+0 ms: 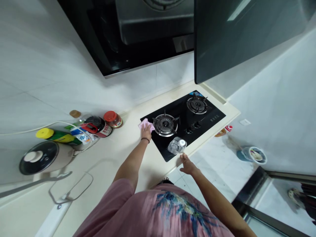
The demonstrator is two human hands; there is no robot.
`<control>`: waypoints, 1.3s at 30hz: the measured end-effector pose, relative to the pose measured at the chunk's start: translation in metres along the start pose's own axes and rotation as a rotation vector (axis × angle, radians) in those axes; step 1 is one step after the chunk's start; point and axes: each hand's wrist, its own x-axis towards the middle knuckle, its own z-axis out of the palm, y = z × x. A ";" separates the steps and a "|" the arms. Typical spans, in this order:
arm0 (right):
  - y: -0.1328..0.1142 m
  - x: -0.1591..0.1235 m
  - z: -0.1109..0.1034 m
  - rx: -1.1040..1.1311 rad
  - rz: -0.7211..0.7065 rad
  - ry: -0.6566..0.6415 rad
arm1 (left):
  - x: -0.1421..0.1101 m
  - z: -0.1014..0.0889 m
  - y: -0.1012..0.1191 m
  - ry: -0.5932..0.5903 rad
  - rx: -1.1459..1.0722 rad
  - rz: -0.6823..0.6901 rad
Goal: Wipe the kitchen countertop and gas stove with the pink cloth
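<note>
My left hand (146, 131) presses a pink cloth (142, 124) onto the left back corner of the black gas stove (163, 149), partly over the pale worktop. Just right of the cloth is the left burner (165, 124); the right burner (197, 104) sits farther off. A clear plastic bottle (174, 145) with a white cap lies near the stove's front edge. My right hand (187, 164) is beside the bottle at the counter's front edge, its fingers stretched out and holding nothing. Whether its fingertips touch the edge I cannot tell.
Left on the worktop (118, 148) stand a lidded pot (41, 158), a yellow-capped bottle (58, 135), a dark jug-like bottle (98, 126) and a red-lidded jar (113, 119). A cable runs to a power strip (54, 217). The range hood (148, 59) hangs overhead. A bucket (251, 155) is on the floor.
</note>
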 end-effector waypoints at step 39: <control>-0.004 -0.004 0.000 -0.008 -0.017 -0.007 | 0.058 -0.032 -0.058 -0.181 0.104 -0.140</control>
